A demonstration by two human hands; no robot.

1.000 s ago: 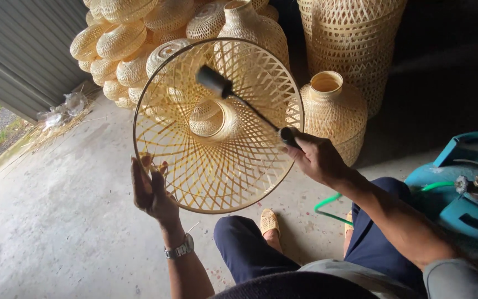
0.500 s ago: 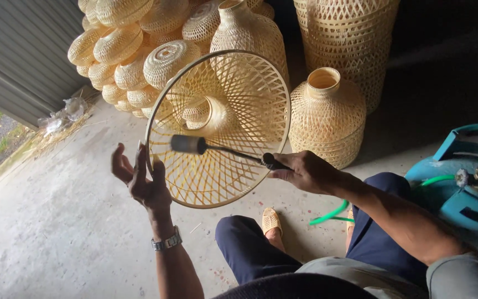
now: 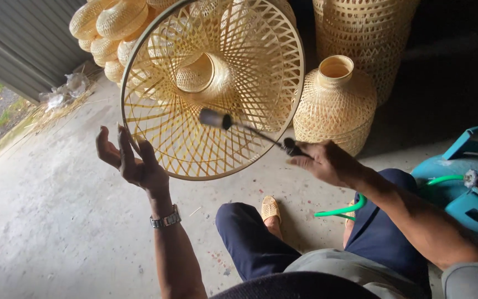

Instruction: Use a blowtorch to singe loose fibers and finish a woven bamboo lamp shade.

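Seated person holds a woven bamboo shade up and points a torch wand into it.

Nearest are the knees in dark trousers and a sandalled foot (image 3: 270, 209) on the concrete floor (image 3: 40, 243). The left hand (image 3: 134, 163), watch at the wrist, is spread loose, its fingertips touching the lower left rim of the shade (image 3: 212, 88), which stands tilted above the floor. The right hand (image 3: 327, 161) is clenched on the handle of the wand (image 3: 244, 128), whose dark nozzle sits inside the shade. A green hose (image 3: 341, 210) runs to a blue gas cylinder (image 3: 471, 182) at right. Beyond stand a woven vase (image 3: 336, 102) and stacked shades (image 3: 106, 27).
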